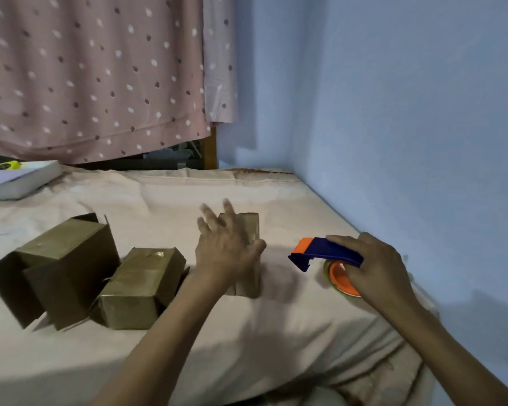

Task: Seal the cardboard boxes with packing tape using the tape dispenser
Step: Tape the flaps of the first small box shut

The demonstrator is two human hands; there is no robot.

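Three brown cardboard boxes stand on a cloth-covered surface. The large box (pixel 62 268) at the left has loose flaps. The middle box (pixel 143 287) shows shiny tape on top. A small box (pixel 251 227) in the centre is mostly hidden behind my left hand (pixel 226 247), which hovers over or rests on it with fingers spread; blur hides any contact. To the right, my right hand (pixel 376 268) grips the blue and orange tape dispenser (pixel 323 254), its tape roll (pixel 339 278) low near the cloth.
A pale pink cloth (pixel 159 347) covers the surface. A white book or pad (pixel 18 178) lies at the far left edge with a yellow object on it. A blue wall (pixel 408 142) bounds the right side. A spotted pink curtain (pixel 94 77) hangs behind.
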